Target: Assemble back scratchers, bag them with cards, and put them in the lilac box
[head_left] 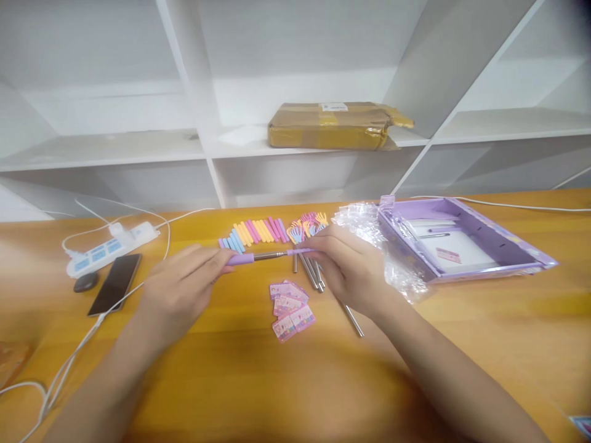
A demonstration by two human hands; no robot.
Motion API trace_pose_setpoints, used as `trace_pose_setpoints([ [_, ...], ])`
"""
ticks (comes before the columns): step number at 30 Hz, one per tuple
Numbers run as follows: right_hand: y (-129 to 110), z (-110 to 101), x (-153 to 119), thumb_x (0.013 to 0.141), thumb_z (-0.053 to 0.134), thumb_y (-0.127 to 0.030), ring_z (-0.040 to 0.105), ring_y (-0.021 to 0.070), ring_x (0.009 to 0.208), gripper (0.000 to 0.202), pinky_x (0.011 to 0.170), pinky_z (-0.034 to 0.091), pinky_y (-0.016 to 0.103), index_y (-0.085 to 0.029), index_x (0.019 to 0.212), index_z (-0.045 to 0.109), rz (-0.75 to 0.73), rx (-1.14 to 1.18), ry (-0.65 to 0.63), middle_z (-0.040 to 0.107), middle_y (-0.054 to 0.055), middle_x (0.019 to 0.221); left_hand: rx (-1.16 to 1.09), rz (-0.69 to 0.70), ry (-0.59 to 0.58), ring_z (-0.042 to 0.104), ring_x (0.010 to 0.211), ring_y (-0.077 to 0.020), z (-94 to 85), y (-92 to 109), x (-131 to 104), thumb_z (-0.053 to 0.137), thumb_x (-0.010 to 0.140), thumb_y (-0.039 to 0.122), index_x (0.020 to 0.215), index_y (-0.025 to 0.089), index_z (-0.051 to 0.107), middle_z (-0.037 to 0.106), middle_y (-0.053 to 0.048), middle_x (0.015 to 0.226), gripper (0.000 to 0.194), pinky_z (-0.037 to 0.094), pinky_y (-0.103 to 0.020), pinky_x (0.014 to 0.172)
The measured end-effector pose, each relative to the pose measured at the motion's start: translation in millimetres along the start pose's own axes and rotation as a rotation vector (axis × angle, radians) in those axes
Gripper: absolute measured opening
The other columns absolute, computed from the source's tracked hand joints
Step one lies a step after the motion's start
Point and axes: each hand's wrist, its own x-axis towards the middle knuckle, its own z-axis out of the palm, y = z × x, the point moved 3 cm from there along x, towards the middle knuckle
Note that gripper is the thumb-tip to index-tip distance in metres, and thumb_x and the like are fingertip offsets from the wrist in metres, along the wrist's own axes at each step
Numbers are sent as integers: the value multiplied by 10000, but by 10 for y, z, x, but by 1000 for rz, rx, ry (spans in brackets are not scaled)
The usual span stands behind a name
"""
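Note:
A thin rod [269,255] with a purple handle, a metal middle and a purple tip stretches between my hands above the table. My left hand [178,292] is closed on its purple handle. At the other end, my right hand [348,264] pinches the purple tip. Behind the rod lies a row of blue, yellow and pink sticks [258,231]. Small hand-shaped coloured pieces [307,226] and several metal tubes [310,271] are beside my right hand, which partly hides them. Pink printed cards [289,307] lie in a loose pile nearer to me.
A purple open box [498,237] stands at the right, with crumpled clear plastic [401,271] beside it. At the left are a power strip [113,247], cables, a phone [115,284] and a black mouse [86,282]. A taped cardboard box [327,126] rests on the shelf.

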Motion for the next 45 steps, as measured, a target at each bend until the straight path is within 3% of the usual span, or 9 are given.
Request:
trace_pose_setpoints([
  [8, 15, 91, -18, 1071, 512, -112, 569, 162, 780, 153, 680, 465, 278, -203, 1093, 632, 63, 17, -76, 619, 43, 887, -59, -8, -48, 723, 876, -173, 53, -82, 4, 624, 994, 67, 1244, 220, 704, 796, -48, 1041, 304, 546, -289, 795],
  [14, 64, 178, -44, 1097, 491, -174, 575, 166, 751, 162, 633, 418, 280, -203, 1062, 647, 122, -112, -272, 634, 48, 904, 107, -80, -271, 713, 756, -181, 314, -148, -94, 541, 1082, 309, 1155, 195, 719, 772, -59, 931, 224, 498, -291, 648],
  [20, 12, 268, -74, 1079, 545, -198, 633, 209, 889, 120, 754, 496, 337, -195, 1110, 661, 16, -115, -216, 697, 83, 979, 202, 36, -184, 692, 806, -181, 361, -28, -77, 551, 1059, 202, 1297, 206, 650, 766, -60, 980, 257, 474, -293, 653],
  [24, -101, 376, -84, 1081, 565, -209, 645, 210, 913, 116, 784, 506, 347, -174, 1106, 672, -22, -109, -249, 726, 87, 999, 227, 61, -156, 644, 719, -166, 374, 70, -70, 614, 1052, 310, 1154, 202, 694, 742, -28, 873, 170, 402, -293, 585],
  [28, -86, 390, -130, 1082, 568, -201, 613, 194, 833, 133, 726, 454, 340, -191, 1100, 700, -58, -171, -221, 727, 63, 937, 228, 75, -120, 632, 707, -159, 428, 84, -89, 623, 1043, 259, 1068, 194, 702, 743, -20, 838, 106, 393, -295, 602],
  [31, 159, 302, -179, 1072, 562, -174, 606, 199, 832, 167, 722, 427, 347, -218, 1132, 711, -126, -240, -148, 731, 55, 919, 222, 76, -46, 677, 740, -154, 469, -103, -128, 624, 1040, 258, 1056, 221, 716, 767, -19, 861, 100, 409, -279, 613],
  [36, 960, 13, -297, 1052, 580, -177, 620, 192, 816, 168, 728, 428, 345, -244, 1069, 733, -156, -452, -9, 746, 52, 910, 247, -49, -35, 712, 809, -178, 430, -802, -233, 596, 1051, 337, 1030, 251, 748, 795, -42, 900, 176, 439, -287, 659],
  [41, 1688, -570, -528, 1068, 562, -330, 641, 205, 829, 241, 776, 462, 348, -249, 956, 759, 52, -620, 116, 733, 74, 870, 427, -204, -53, 693, 861, -214, 47, -1456, -452, 543, 1073, 407, 1037, 238, 768, 814, -55, 943, 283, 449, -344, 777],
  [45, 1988, -1079, -693, 1057, 566, -431, 634, 231, 831, 315, 808, 444, 382, -241, 910, 771, 129, -731, 246, 720, 120, 824, 561, -366, 22, 655, 857, -191, -295, -1683, -595, 542, 1061, 509, 978, 217, 770, 810, -29, 903, 380, 442, -335, 821],
])
